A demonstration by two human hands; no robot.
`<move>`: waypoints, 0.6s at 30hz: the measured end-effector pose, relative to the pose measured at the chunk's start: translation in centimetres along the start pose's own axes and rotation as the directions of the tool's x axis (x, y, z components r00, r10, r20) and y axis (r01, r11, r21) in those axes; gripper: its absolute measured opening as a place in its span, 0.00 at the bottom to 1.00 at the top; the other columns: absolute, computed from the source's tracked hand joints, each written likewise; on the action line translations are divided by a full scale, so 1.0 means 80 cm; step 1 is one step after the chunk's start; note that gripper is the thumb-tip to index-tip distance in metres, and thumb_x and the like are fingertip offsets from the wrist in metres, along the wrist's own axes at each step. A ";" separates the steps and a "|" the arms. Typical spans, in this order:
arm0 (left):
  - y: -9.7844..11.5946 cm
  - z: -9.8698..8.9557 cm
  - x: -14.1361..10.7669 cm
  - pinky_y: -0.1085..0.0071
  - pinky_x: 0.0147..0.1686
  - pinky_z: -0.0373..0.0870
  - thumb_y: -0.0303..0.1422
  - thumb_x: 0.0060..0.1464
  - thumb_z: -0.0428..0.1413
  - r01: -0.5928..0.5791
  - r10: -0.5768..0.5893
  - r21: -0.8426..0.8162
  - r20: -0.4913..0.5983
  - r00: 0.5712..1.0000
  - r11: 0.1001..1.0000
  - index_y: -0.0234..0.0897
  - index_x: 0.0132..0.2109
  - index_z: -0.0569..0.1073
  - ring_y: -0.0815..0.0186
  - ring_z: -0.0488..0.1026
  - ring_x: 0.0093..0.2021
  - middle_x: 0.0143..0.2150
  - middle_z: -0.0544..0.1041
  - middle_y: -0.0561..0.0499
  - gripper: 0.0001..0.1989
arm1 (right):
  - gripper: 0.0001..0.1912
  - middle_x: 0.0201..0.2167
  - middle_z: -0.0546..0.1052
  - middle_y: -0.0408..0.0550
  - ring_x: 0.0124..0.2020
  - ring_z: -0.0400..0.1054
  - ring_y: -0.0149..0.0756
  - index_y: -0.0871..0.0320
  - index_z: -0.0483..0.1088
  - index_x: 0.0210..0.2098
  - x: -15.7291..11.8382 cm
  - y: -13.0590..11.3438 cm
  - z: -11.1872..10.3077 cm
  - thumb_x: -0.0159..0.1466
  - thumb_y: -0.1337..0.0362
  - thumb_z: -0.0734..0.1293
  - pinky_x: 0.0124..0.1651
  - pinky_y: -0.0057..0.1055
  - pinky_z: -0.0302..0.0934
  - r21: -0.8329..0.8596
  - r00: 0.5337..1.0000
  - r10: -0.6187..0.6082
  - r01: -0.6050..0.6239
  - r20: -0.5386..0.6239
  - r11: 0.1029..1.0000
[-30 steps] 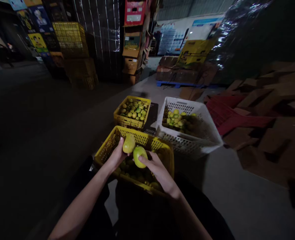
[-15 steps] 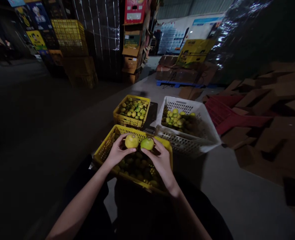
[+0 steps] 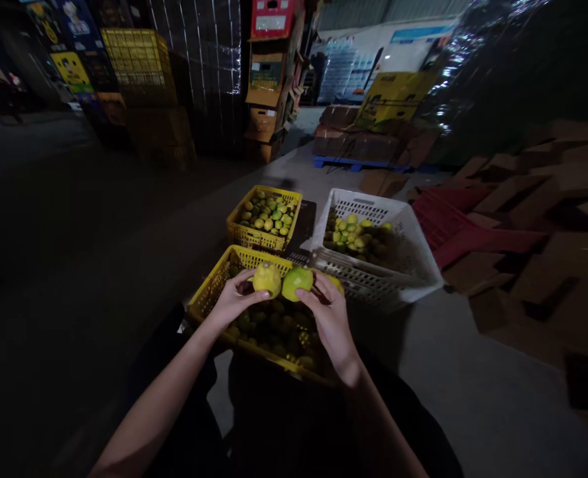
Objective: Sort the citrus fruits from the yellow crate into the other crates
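Note:
My left hand [image 3: 232, 300] is closed around a yellow lemon [image 3: 266, 279], thumb below and fingers behind. Beside it, my right hand [image 3: 329, 312] grips a greener lemon [image 3: 296, 283], its thumb across the front. The two fruits are side by side, very close together, above a yellow plastic crate [image 3: 210, 290]. Dark, shadowed lemons [image 3: 268, 326] lie inside that crate under my hands. Beyond it stands a second yellow crate [image 3: 256, 237] full of yellow and green lemons [image 3: 268, 214]. To the right, a white crate [image 3: 368, 287] holds more yellow lemons [image 3: 352, 234].
Flattened cardboard boxes [image 3: 533, 259] and a red crate [image 3: 453, 226] pile up on the right. Behind are a blue pallet [image 3: 356, 163] with packed goods, stacked cartons [image 3: 264, 76] and stacked yellow crates [image 3: 137, 63]. The floor around is dim.
Both lemons have been turned in my fingers and have shifted slightly to the right. My right thumb has moved up onto the greener lemon's front. The view has tilted slightly.

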State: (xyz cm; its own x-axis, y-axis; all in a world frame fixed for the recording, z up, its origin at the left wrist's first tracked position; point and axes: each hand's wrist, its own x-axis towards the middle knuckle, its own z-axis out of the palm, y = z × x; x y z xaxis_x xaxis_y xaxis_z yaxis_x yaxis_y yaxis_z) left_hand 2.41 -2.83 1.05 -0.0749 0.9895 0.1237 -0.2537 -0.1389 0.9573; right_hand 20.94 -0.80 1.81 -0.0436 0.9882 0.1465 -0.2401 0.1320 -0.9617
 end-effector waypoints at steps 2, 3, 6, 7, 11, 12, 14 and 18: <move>0.002 -0.001 -0.003 0.63 0.48 0.71 0.40 0.42 0.67 0.146 -0.141 -0.103 0.054 0.989 0.984 0.34 0.45 0.78 0.58 0.76 0.45 0.44 0.79 0.44 0.23 | 0.19 0.41 0.79 0.47 0.43 0.74 0.41 0.54 0.74 0.43 -0.001 -0.004 -0.004 0.52 0.57 0.75 0.47 0.39 0.69 0.098 0.992 0.103 -0.109 0.067 0.989; 0.002 -0.002 -0.004 0.63 0.46 0.73 0.42 0.45 0.66 0.208 -0.196 -0.160 0.086 0.977 0.965 0.34 0.46 0.77 0.58 0.77 0.43 0.43 0.79 0.44 0.23 | 0.18 0.41 0.79 0.47 0.42 0.74 0.41 0.53 0.74 0.42 -0.001 -0.006 -0.005 0.53 0.56 0.74 0.45 0.38 0.70 0.142 0.984 0.148 -0.161 0.096 0.977; 0.000 -0.004 -0.005 0.63 0.43 0.75 0.41 0.49 0.63 0.345 -0.306 -0.307 0.169 0.937 0.887 0.35 0.48 0.74 0.59 0.79 0.40 0.40 0.79 0.44 0.21 | 0.14 0.37 0.80 0.45 0.40 0.75 0.41 0.51 0.74 0.38 -0.001 -0.004 -0.009 0.54 0.55 0.74 0.42 0.38 0.71 0.237 0.964 0.236 -0.259 0.122 0.936; -0.001 -0.004 -0.005 0.63 0.44 0.75 0.39 0.51 0.62 0.380 -0.334 -0.338 0.187 0.924 0.861 0.34 0.49 0.73 0.59 0.79 0.39 0.40 0.79 0.44 0.20 | 0.14 0.36 0.80 0.45 0.39 0.75 0.41 0.51 0.74 0.38 0.000 -0.003 -0.010 0.54 0.54 0.73 0.42 0.38 0.72 0.256 0.960 0.251 -0.275 0.122 0.927; -0.001 -0.004 -0.001 0.61 0.48 0.74 0.32 0.56 0.55 0.447 -0.387 -0.429 0.224 0.895 0.785 0.32 0.51 0.71 0.58 0.79 0.42 0.41 0.79 0.42 0.16 | 0.13 0.35 0.80 0.44 0.39 0.75 0.41 0.52 0.74 0.37 0.003 0.000 -0.011 0.55 0.53 0.73 0.41 0.38 0.72 0.294 0.942 0.303 -0.333 0.144 0.896; 0.000 -0.003 -0.001 0.61 0.48 0.74 0.32 0.56 0.54 0.455 -0.396 -0.441 0.225 0.890 0.773 0.31 0.51 0.71 0.58 0.79 0.42 0.42 0.79 0.42 0.16 | 0.13 0.35 0.80 0.44 0.39 0.75 0.41 0.52 0.74 0.37 0.003 0.000 -0.010 0.55 0.54 0.73 0.42 0.38 0.72 0.293 0.937 0.319 -0.348 0.141 0.891; 0.002 0.001 -0.001 0.63 0.45 0.75 0.33 0.58 0.52 0.483 -0.428 -0.447 0.224 0.876 0.753 0.29 0.50 0.71 0.60 0.79 0.39 0.42 0.79 0.42 0.16 | 0.12 0.36 0.80 0.45 0.39 0.75 0.40 0.53 0.75 0.36 0.002 0.000 -0.007 0.55 0.55 0.73 0.42 0.38 0.72 0.273 0.928 0.350 -0.373 0.131 0.887; 0.000 0.012 -0.003 0.73 0.29 0.75 0.37 0.56 0.55 0.479 -0.469 -0.406 0.131 0.873 0.778 0.31 0.46 0.73 0.67 0.76 0.26 0.32 0.79 0.46 0.15 | 0.12 0.38 0.80 0.48 0.41 0.75 0.42 0.55 0.76 0.38 -0.007 -0.002 0.002 0.57 0.56 0.71 0.43 0.39 0.72 0.204 0.912 0.334 -0.383 0.237 0.901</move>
State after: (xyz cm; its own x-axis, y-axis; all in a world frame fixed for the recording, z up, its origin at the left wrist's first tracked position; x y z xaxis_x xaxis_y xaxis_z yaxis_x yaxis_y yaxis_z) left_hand 3.37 -3.04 1.26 0.1801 0.9345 -0.3070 -0.6249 0.3497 0.6980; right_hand 20.88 -1.38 1.91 -0.3495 0.9275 -0.1328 -0.3971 -0.2750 -0.8756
